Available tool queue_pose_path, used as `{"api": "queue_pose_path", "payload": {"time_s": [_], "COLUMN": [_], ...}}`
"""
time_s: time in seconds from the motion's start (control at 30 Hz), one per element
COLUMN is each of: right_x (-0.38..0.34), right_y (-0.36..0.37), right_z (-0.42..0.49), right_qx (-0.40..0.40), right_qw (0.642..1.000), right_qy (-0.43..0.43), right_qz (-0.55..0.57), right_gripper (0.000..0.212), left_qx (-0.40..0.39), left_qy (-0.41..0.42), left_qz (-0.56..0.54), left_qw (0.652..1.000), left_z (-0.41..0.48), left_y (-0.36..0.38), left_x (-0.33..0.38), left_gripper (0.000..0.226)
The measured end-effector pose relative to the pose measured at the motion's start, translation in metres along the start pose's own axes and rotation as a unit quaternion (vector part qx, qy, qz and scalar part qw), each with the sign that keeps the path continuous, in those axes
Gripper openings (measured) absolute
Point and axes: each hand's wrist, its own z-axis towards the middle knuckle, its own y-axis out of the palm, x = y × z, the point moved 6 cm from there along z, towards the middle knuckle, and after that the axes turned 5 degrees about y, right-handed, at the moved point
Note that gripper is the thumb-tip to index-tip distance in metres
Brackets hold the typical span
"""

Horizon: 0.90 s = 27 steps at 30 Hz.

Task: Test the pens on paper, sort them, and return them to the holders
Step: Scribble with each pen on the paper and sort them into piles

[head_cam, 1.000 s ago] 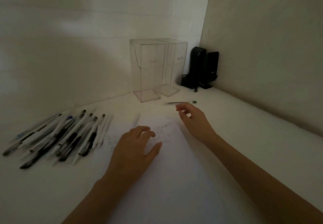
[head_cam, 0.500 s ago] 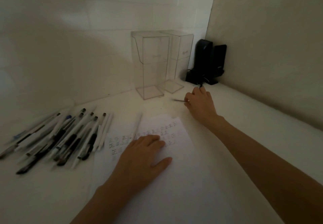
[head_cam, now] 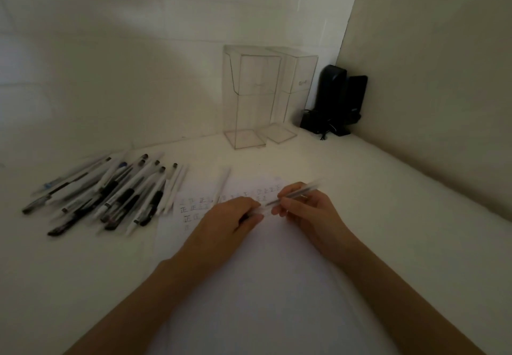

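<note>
Both my hands hold one clear pen (head_cam: 297,193) over the white paper (head_cam: 263,285). My right hand (head_cam: 307,210) pinches its barrel; my left hand (head_cam: 227,224) grips its lower end, which looks like the cap. Rows of small test marks (head_cam: 199,207) run across the top of the sheet. A pile of several black and white pens (head_cam: 110,196) lies on the table to the left. Another white pen (head_cam: 223,184) lies at the paper's top edge. Two clear empty holders (head_cam: 253,97) (head_cam: 295,91) stand at the back by the wall.
A black device with a cable (head_cam: 332,99) sits in the back right corner. Walls close the table at the back and right. The white table (head_cam: 388,216) stretches to the right of the paper.
My right hand picked up the pen lying near the holders and brought it back over the paper. My left hand lifted off the sheet and took hold of the pen's end.
</note>
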Motion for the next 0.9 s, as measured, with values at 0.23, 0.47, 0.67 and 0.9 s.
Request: {"api": "queue_pose_path", "payload": {"time_s": [0.23, 0.47, 0.67, 0.9], "right_x": [0.002, -0.007, -0.021, -0.024], "right_y": [0.005, 0.002, -0.006, -0.019], "right_z": [-0.001, -0.003, -0.003, -0.004], "right_qx": [-0.035, 0.003, -0.009, 0.109], "right_qw": [0.999, 0.998, 0.991, 0.987], "right_qy": [-0.003, -0.05, -0.083, -0.066], "right_qz": [-0.029, -0.037, -0.105, -0.096], "right_gripper": [0.014, 0.022, 0.041, 0.023], "left_qx": [-0.018, 0.08, 0.134, 0.11], "left_qy": [0.011, -0.03, -0.066, -0.053], "left_qz": [-0.031, -0.051, -0.077, -0.086], "left_qw": [0.999, 0.995, 0.986, 0.989], "left_z": [0.001, 0.0, -0.002, -0.003], "left_y": [0.009, -0.003, -0.013, -0.012], "left_x": [0.004, -0.004, -0.01, -0.005], "left_gripper": [0.016, 0.021, 0.041, 0.032]}}
